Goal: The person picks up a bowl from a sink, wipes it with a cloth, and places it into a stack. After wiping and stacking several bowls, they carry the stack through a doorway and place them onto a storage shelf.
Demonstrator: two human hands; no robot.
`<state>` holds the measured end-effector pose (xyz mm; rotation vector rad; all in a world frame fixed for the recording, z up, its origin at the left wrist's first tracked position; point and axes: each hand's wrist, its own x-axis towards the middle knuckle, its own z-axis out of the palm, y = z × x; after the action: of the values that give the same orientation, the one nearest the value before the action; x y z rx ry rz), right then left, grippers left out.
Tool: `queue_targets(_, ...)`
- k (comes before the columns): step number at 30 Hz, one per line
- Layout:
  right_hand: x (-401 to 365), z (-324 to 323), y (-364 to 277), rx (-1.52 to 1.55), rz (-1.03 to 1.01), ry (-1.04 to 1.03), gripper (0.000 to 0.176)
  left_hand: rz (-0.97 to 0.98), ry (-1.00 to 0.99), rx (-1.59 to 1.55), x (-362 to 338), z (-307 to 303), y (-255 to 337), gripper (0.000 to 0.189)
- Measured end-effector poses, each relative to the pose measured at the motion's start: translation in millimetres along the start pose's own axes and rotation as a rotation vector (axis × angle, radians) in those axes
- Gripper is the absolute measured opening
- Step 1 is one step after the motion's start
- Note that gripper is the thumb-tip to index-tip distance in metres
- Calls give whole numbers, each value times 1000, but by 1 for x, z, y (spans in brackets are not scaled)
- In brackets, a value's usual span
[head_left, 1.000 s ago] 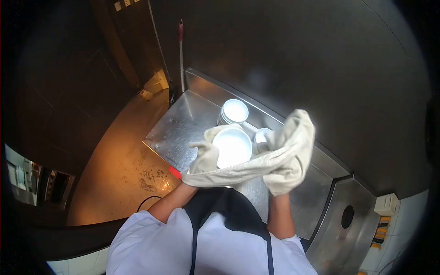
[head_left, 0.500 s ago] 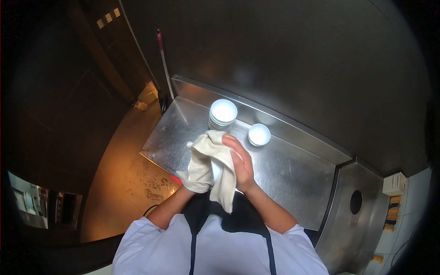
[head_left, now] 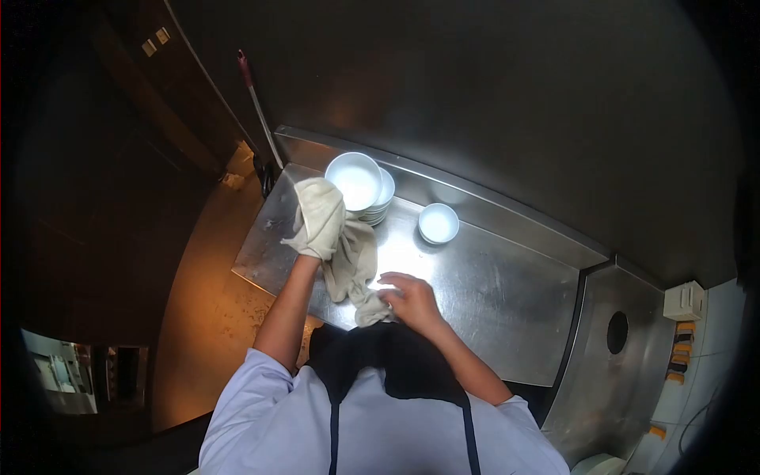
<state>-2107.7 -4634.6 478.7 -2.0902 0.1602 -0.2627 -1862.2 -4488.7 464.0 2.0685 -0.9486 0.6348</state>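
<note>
A pale cloth (head_left: 321,207) covers my left hand, and only my left wrist (head_left: 307,265) shows below it. Through the cloth, my left hand grips a white bowl (head_left: 353,180) by its left side, tilted over the stack of white bowls (head_left: 380,207). The cloth's loose part hangs down and runs towards my body. At its bunched lower end is my right hand (head_left: 413,302), with thumb and fingers bent around the fabric. A smaller group of white bowls (head_left: 438,222) stands to the right of the stack.
The bowls stand on a steel counter (head_left: 507,305) with a raised back edge (head_left: 491,214). A steel surface with a round dark hole (head_left: 617,332) adjoins on the right. A long-handled tool (head_left: 261,115) leans at the far left corner. A white box (head_left: 683,301) is at the right wall.
My left hand has moved forward and left with the bowl, which now shows uncovered at the stack. My right hand has come off the bowl and lower, to the cloth's trailing end.
</note>
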Motion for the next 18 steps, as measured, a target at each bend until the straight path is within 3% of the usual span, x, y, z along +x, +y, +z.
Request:
queue_targets(1, 0, -1, 19, -91, -6, 80, 19, 13, -10, -31, 4, 4, -1, 20)
queue_targets(2, 3, -5, 38, -190, -25, 141, 20, -201, -75, -175, -2, 19, -11, 21)
queue_targets(4, 14, -19, 63, -356, 0, 220, 22, -223, -65, -439, -16, 56, -57, 18)
queue_targets(7, 35, -37, 96, -602, -42, 357, 23, -172, -163, -294, -1, 66, -76, 13)
queue_targets(8, 42, -40, 107, -693, -86, 414, 23, -281, -175, -340, -6, 77, -87, 17)
queue_targets(10, 53, -41, 128, -741, -103, 370, 21, -364, -138, -517, -16, 99, -111, 17)
queue_targets(11, 57, -43, 133, -765, -114, 345, 20, -337, -87, -646, -17, 106, -120, 13)
queue_targets(13, 63, -49, 141, -753, -51, 143, 19, -231, -106, -579, -23, 110, -129, 12)
queue_targets(14, 65, -50, 143, -745, -22, 40, 19, -153, -178, -384, -12, 90, -110, 14)
queue_targets(16, 64, -47, 151, -696, -52, 61, 17, -202, -192, -244, 11, 48, -56, 14)
queue_targets(18, 66, -48, 153, -692, -100, 90, 15, -453, -75, -359, 27, 21, -4, 15)
